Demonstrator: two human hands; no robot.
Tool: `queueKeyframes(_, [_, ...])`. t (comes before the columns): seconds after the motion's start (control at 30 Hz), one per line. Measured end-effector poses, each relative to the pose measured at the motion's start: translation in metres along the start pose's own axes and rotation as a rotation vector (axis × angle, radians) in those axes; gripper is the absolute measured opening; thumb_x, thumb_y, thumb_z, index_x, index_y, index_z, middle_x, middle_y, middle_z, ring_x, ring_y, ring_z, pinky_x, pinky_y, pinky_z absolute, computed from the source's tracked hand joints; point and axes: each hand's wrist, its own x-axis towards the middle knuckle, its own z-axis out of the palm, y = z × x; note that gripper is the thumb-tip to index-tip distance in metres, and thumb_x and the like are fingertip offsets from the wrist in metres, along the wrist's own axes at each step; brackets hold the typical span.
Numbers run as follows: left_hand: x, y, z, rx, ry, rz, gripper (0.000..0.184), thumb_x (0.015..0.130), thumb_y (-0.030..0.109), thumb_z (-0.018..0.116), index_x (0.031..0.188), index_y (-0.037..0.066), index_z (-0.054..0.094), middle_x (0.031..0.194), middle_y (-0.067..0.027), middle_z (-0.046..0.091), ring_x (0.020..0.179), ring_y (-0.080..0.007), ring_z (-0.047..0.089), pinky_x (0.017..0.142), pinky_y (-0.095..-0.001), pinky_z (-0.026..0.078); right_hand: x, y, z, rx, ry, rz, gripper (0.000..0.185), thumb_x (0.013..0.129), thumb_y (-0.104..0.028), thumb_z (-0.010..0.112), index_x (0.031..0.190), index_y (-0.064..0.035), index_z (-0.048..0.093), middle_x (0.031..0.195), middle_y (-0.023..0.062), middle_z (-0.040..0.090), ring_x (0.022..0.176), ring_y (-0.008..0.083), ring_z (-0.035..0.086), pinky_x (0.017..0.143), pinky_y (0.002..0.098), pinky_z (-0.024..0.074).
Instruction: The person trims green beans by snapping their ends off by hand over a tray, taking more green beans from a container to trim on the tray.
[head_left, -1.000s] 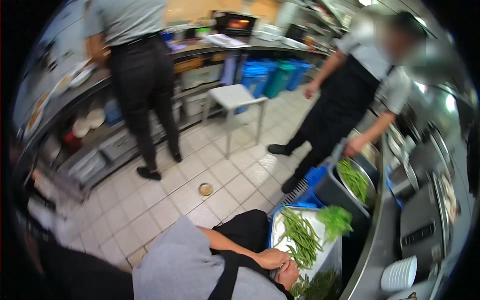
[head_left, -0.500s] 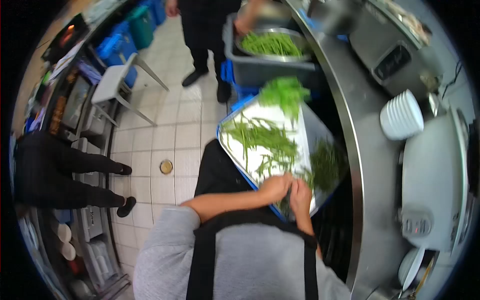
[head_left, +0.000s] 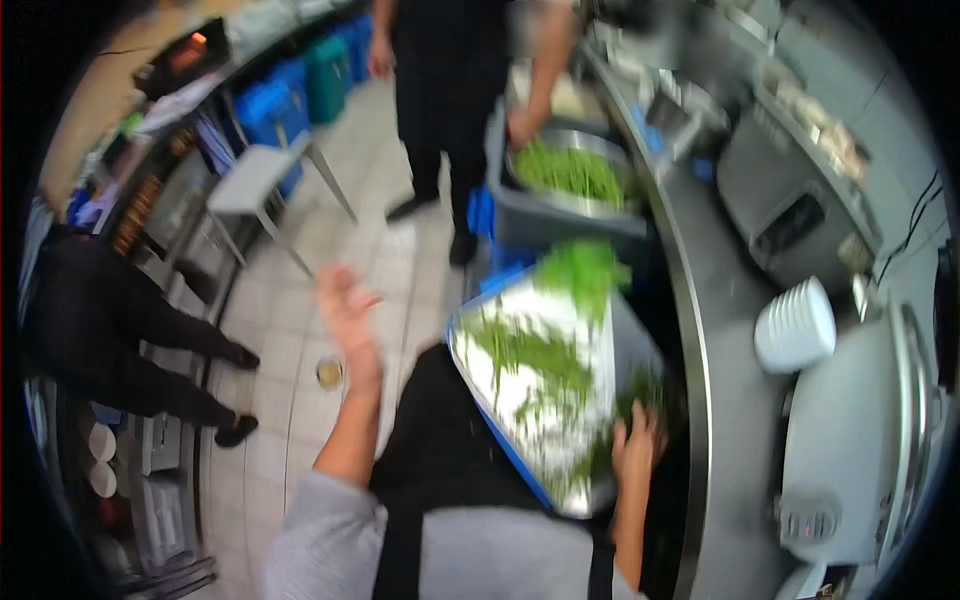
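My left hand (head_left: 348, 305) is raised over the floor to the left of the tray, its fingers spread and nothing seen in it. My right hand (head_left: 640, 445) reaches over the tray's right side, fingers apart, touching or just above a dark pile of green beans (head_left: 645, 385). Motion blurs both hands. More green beans (head_left: 535, 355) lie scattered across the white surface of the blue-edged tray (head_left: 480, 395). A bright green plastic bag (head_left: 583, 272) covers the tray's far end.
Beyond the tray, a co-worker's hand (head_left: 525, 122) is at a metal bowl of green beans (head_left: 570, 175) in a grey tub (head_left: 560, 225). A steel counter (head_left: 735, 420) with stacked white bowls (head_left: 795, 328) runs along the right. A stool (head_left: 255, 185) and another person's legs (head_left: 170, 330) are left.
My hands were together over the tray's near part. They have parted: the left swung out left and opened, the right went to the pile on the right. The view has shifted.
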Motion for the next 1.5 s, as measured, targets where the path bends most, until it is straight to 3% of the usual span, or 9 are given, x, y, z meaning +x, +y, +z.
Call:
queueKeyframes(0.07, [0.052,0.036,-0.039,-0.130,0.305,0.102,0.055,0.095,0.025,0.043,0.144,0.007,0.024,0.137,-0.0098,0.041,0.121,-0.0214,0.042,0.096,-0.0377,0.035,0.019,-0.015,0.012,0.106,-0.018,-0.225,0.061,0.072,-0.023,0.073,0.127,-0.0074,0.052,0.136,0.0251,0.042,0.116,0.0418,0.047,0.098,0.0483,0.0359])
queueKeyframes(0.17, [0.082,0.063,-0.093,-0.152,0.420,0.212,0.056,0.097,0.032,0.041,0.145,0.010,0.023,0.140,-0.0091,0.038,0.126,-0.0211,0.038,0.098,-0.0378,0.031,0.069,-0.077,0.018,0.078,-0.016,-0.504,0.066,0.072,-0.037,0.073,0.130,-0.0132,0.050,0.138,0.0248,0.040,0.119,0.0390,0.045,0.097,0.0486,0.0338])
queueKeyframes(0.3, [0.075,0.085,-0.143,-0.136,0.543,0.166,0.056,0.098,0.037,0.039,0.145,0.012,0.024,0.142,-0.0084,0.037,0.128,-0.0212,0.035,0.099,-0.0383,0.029,0.127,-0.164,0.049,0.169,-0.138,-0.621,0.065,0.078,-0.048,0.065,0.135,-0.0207,0.047,0.144,0.0207,0.035,0.130,0.0370,0.035,0.105,0.0559,0.0249])
queueKeyframes(0.63, [0.062,0.073,-0.171,-0.030,0.607,0.176,0.055,0.098,0.041,0.040,0.144,0.013,0.027,0.140,-0.0079,0.037,0.124,-0.0202,0.036,0.094,-0.0356,0.032,0.124,-0.209,0.099,0.018,-0.276,-0.718,0.061,0.083,-0.049,0.057,0.135,-0.0188,0.046,0.144,0.0125,0.037,0.119,0.0307,0.047,0.098,0.0531,0.0339])
queueKeyframes(0.8, [0.043,0.034,-0.110,-0.078,0.379,-0.017,0.055,0.096,0.041,0.042,0.141,0.012,0.031,0.132,-0.0063,0.043,0.117,-0.0178,0.042,0.089,-0.0357,0.036,0.108,-0.191,0.100,0.061,-0.182,-0.780,0.057,0.085,-0.047,0.056,0.134,-0.0174,0.047,0.140,0.0126,0.041,0.117,0.0298,0.048,0.095,0.0516,0.0359])
queueKeyframes(0.97, [-0.015,-0.044,-0.036,-0.005,-0.194,-0.398,0.040,0.092,0.028,0.057,0.123,0.005,0.052,0.118,-0.0059,0.055,0.108,-0.0169,0.052,0.086,-0.0281,0.043,0.099,-0.179,0.092,0.007,-0.212,-0.801,0.044,0.087,-0.043,0.054,0.123,-0.0160,0.057,0.126,0.0110,0.055,0.110,0.0281,0.053,0.090,0.0486,0.0383])
queueKeyframes(1.13, [-0.069,-0.076,0.042,0.609,-0.842,-0.023,0.041,0.084,0.022,0.063,0.118,0.000,0.057,0.126,-0.0223,0.050,0.120,-0.0373,0.045,0.103,-0.0430,0.036,0.110,-0.156,0.062,0.192,-0.118,-0.711,0.036,0.088,-0.040,0.055,0.110,-0.0137,0.065,0.109,0.0080,0.064,0.100,0.0269,0.060,0.086,0.0470,0.0402])
queueKeyframes(1.33, [-0.098,-0.105,0.077,0.956,-1.044,0.106,0.058,0.087,0.041,0.055,0.132,0.004,0.047,0.135,-0.0256,0.042,0.127,-0.0387,0.038,0.105,-0.0492,0.030,0.129,-0.084,0.057,0.038,-0.065,-0.290,0.041,0.083,-0.040,0.060,0.116,-0.0140,0.062,0.132,0.0193,0.050,0.119,0.0352,0.049,0.096,0.0493,0.0375])
queueKeyframes(1.5, [-0.114,-0.112,0.070,0.918,-1.070,0.187,0.061,0.088,0.043,0.053,0.134,0.005,0.043,0.135,-0.0190,0.045,0.129,-0.0381,0.036,0.103,-0.0503,0.030,0.112,-0.077,0.070,0.051,-0.108,-0.346,0.032,0.084,-0.032,0.059,0.107,-0.0111,0.063,0.110,0.0146,0.059,0.104,0.0351,0.054,0.084,0.0464,0.0462])
